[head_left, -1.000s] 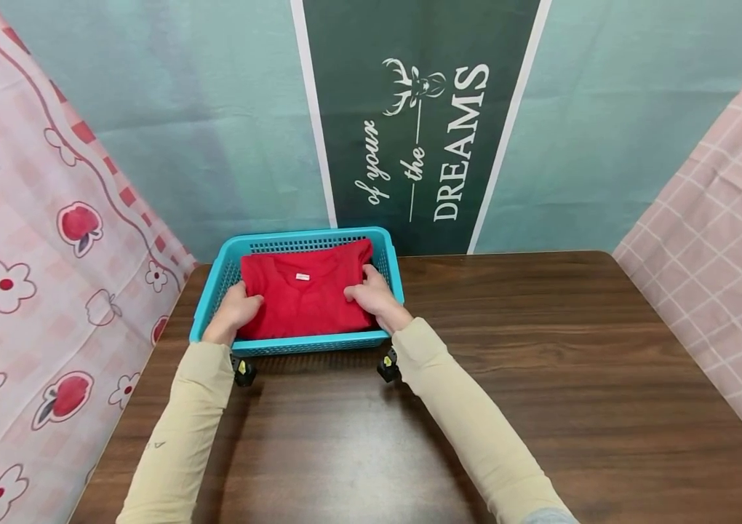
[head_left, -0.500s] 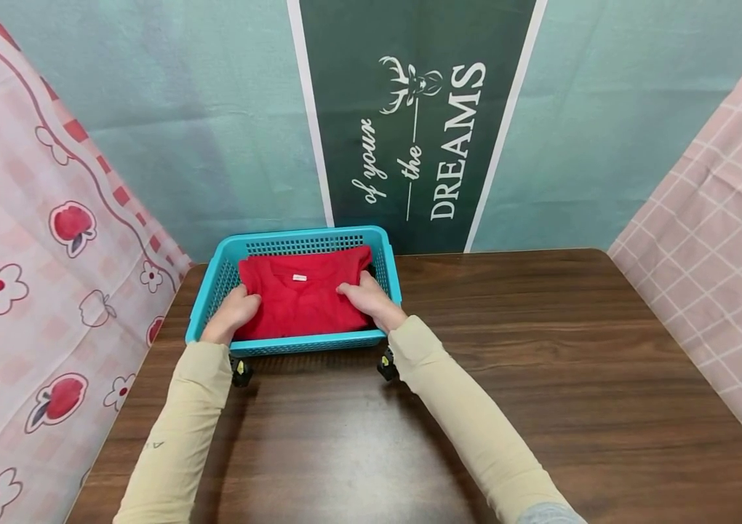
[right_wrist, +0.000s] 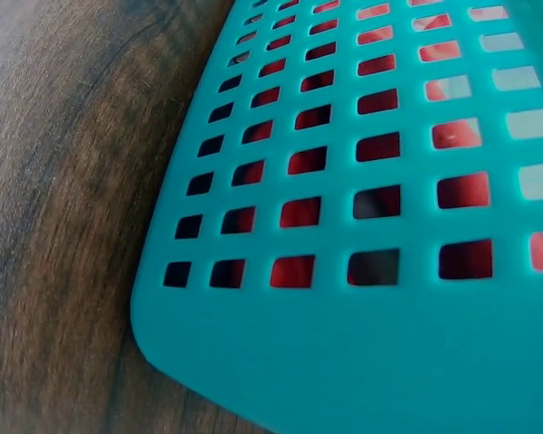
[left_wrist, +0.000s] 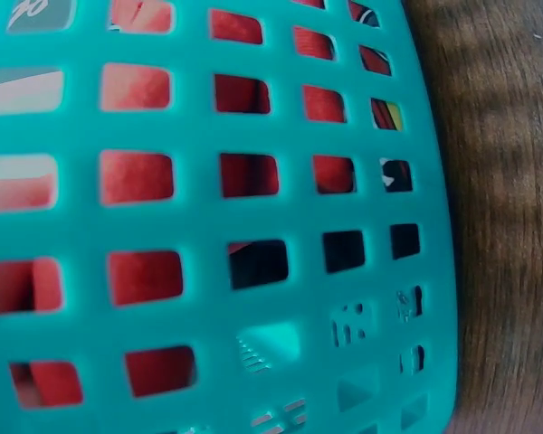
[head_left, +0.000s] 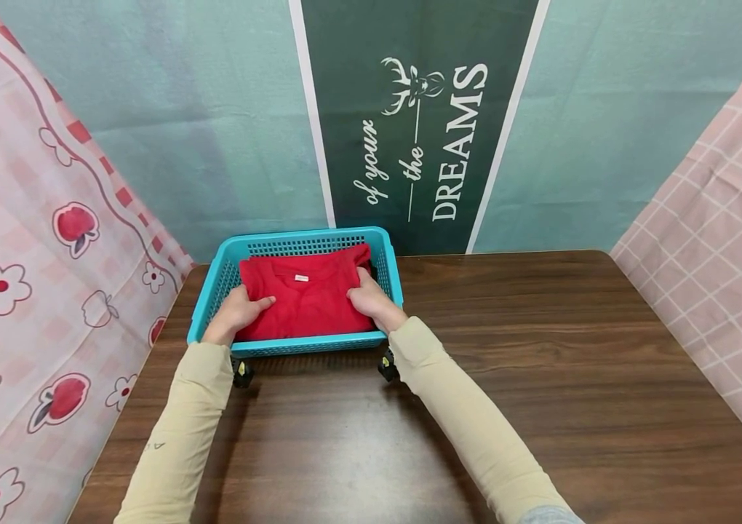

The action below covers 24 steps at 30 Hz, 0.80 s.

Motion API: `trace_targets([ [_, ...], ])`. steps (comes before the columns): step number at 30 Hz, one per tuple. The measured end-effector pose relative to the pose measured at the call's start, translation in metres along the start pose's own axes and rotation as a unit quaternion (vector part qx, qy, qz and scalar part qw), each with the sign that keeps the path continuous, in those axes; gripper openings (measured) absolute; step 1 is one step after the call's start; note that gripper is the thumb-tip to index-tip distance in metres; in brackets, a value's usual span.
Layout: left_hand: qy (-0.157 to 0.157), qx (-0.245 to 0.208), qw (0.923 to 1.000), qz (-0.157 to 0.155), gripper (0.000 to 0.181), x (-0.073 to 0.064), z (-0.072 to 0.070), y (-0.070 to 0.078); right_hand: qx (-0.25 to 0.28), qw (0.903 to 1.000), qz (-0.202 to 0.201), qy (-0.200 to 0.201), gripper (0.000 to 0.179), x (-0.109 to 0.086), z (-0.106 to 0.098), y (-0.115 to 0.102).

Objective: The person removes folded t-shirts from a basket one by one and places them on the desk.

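Observation:
A folded red shirt (head_left: 308,306) with a white neck label lies in a turquoise plastic basket (head_left: 305,345). At its left side my left hand (head_left: 240,311) holds the edge, thumb laid over the top and the other fingers mostly hidden. My right hand (head_left: 371,298) grips the opposite side near the raised far corner, thumb on top of the cloth. Both wrist views look through the basket's perforated wall (left_wrist: 299,208) and show red fabric behind its holes; no hand appears clearly there. In the right wrist view the basket wall (right_wrist: 344,344) meets the tabletop.
The basket stands at the back left of a dark wooden table (head_left: 541,364), close to a green cloth backdrop (head_left: 227,131). A pink patterned curtain (head_left: 37,291) hangs on the left, a pink checked one (head_left: 718,211) on the right. Dark material shows beneath the shirt.
My left thumb now reaches further in over the shirt. The right hand has shifted slightly, and the shirt's far right corner stands about as before. The basket stays in place.

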State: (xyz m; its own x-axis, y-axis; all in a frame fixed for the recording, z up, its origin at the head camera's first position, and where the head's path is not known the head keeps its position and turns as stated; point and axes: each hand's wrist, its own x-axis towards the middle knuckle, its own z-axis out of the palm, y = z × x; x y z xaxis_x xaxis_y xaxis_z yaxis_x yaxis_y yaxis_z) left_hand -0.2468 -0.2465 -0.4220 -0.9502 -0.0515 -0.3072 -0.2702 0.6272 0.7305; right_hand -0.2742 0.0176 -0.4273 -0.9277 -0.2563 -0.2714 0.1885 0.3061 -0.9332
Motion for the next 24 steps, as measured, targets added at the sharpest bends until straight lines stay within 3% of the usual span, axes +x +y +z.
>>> trace_targets([
  [15, 0.005, -0.008, 1.0, 0.0, 0.053, -0.0026, 0.0, 0.0023, -0.009, 0.9996, -0.028, -0.005, 0.065, -0.0002, -0.0004, -0.0021],
  [24, 0.013, -0.04, 0.9991, -0.003, 0.044, -0.0009, -0.0005, 0.002, -0.013, 0.999, -0.043, -0.001, 0.06, -0.0028, -0.0013, -0.0026],
])
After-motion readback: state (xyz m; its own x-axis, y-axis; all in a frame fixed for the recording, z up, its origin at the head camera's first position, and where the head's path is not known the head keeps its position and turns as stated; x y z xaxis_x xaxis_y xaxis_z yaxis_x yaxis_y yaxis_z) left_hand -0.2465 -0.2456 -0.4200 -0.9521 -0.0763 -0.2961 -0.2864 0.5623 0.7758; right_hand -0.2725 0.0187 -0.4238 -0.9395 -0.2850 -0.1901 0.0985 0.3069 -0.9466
